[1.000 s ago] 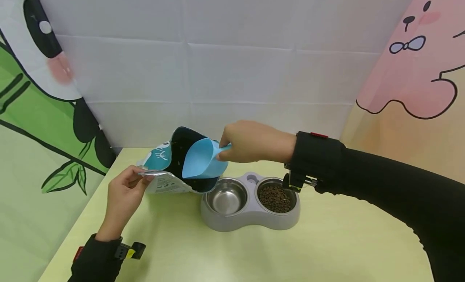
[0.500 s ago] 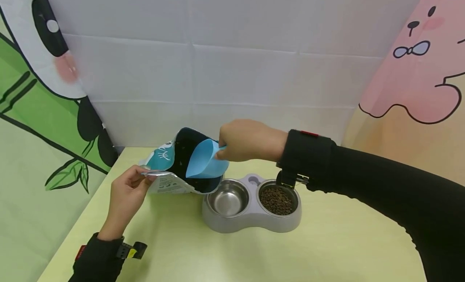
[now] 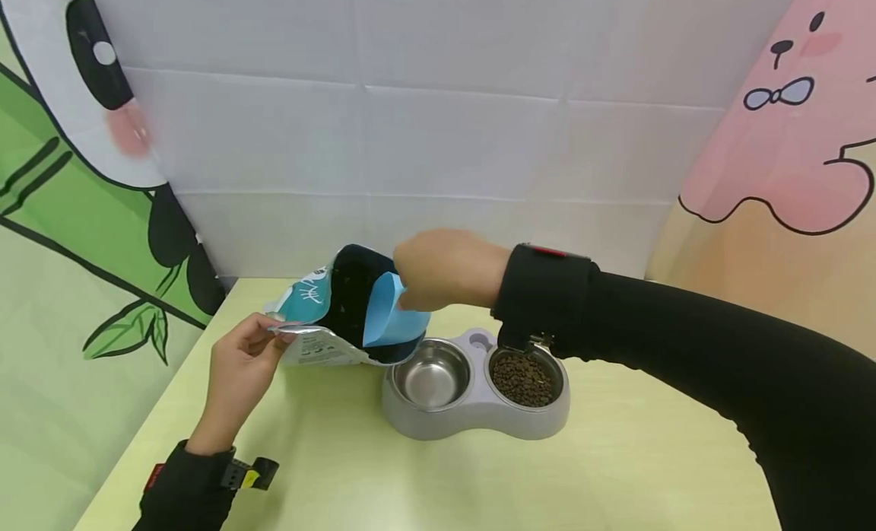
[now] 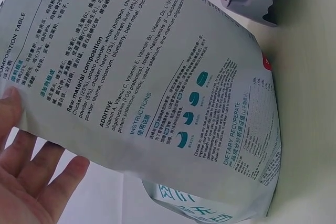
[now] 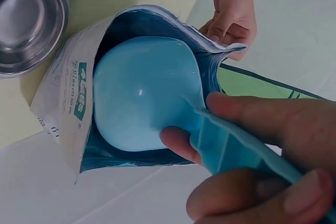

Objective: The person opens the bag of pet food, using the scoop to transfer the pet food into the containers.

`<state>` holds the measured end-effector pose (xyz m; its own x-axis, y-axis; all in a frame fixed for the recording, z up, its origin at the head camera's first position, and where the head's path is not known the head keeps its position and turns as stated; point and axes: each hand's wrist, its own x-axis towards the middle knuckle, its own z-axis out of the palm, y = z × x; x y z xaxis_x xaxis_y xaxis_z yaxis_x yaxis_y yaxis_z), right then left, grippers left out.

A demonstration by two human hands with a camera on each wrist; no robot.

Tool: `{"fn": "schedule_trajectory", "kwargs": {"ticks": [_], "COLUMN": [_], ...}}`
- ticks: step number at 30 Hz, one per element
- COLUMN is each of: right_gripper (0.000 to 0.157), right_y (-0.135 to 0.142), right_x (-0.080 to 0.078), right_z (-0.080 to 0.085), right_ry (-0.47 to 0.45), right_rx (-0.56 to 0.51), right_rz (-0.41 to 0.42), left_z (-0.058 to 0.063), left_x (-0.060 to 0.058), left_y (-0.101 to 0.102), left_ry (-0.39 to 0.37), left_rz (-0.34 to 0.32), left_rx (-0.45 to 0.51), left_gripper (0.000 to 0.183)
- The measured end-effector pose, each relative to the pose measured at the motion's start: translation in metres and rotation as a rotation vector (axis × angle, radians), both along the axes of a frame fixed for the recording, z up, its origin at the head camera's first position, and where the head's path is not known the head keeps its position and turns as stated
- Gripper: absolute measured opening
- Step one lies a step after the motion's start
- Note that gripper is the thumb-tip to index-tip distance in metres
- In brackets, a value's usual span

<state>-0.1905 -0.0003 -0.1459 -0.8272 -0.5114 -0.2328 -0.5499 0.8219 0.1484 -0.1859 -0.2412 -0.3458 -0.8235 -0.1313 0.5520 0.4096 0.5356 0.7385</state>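
My left hand (image 3: 245, 364) pinches the rim of an open pet food bag (image 3: 322, 347) at its left corner. In the left wrist view the bag's printed back (image 4: 157, 77) shows, with the thumb on it. My right hand (image 3: 445, 268) grips the handle of a light-blue scoop (image 3: 393, 322), whose bowl is in the bag's mouth. From the right wrist view, the scoop's rounded underside (image 5: 147, 93) faces the camera and hides the inside of the bag. Just right of the bag stands a grey double pet bowl (image 3: 479, 417).
The left steel bowl (image 3: 433, 379) holds no food; the right one contains brown kibble (image 3: 523, 379). Both sit on a pale yellow table (image 3: 328, 455). A white sheet (image 3: 452, 143) hangs behind, with cartoon prints on either side.
My right hand has moved a little left and turned with the scoop, so less of the scoop's bowl shows. The left hand still holds the bag's rim in nearly the same place.
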Motion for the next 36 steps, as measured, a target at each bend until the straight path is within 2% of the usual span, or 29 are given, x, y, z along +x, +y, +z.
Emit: {"fn": "schedule_trajectory", "kwargs": {"ticks": [11,18,22,27,36], "right_gripper": [0.009,0.005,0.004,0.009,0.014], "right_y": [-0.013,-0.019,-0.02,-0.024,-0.032], "right_x": [0.002,-0.006,-0.012,-0.019,-0.029], "right_z": [-0.005,-0.007,-0.008,-0.015,-0.035], "right_ry": [0.014,-0.063,-0.132,-0.187,-0.168], "right_rx": [0.089,0.121,0.087,0.086,0.105], "right_rz": [0.025,-0.04,-0.07,-0.053,-0.045], "left_z": [-0.001,0.0,0.0,0.001,0.001], "left_x": [0.001,0.002,0.003,0.004,0.002], "left_y": [-0.001,-0.001,-0.001,-0.001,-0.001], "left_ry": [-0.009,-0.013,-0.014,-0.014,-0.01], "left_rz": [0.001,-0.009,-0.004,0.0,-0.004], "left_rx": [-0.006,-0.004,-0.004,-0.008,-0.005], "left_gripper": [0.008,0.008,0.009,0.009,0.01]}}
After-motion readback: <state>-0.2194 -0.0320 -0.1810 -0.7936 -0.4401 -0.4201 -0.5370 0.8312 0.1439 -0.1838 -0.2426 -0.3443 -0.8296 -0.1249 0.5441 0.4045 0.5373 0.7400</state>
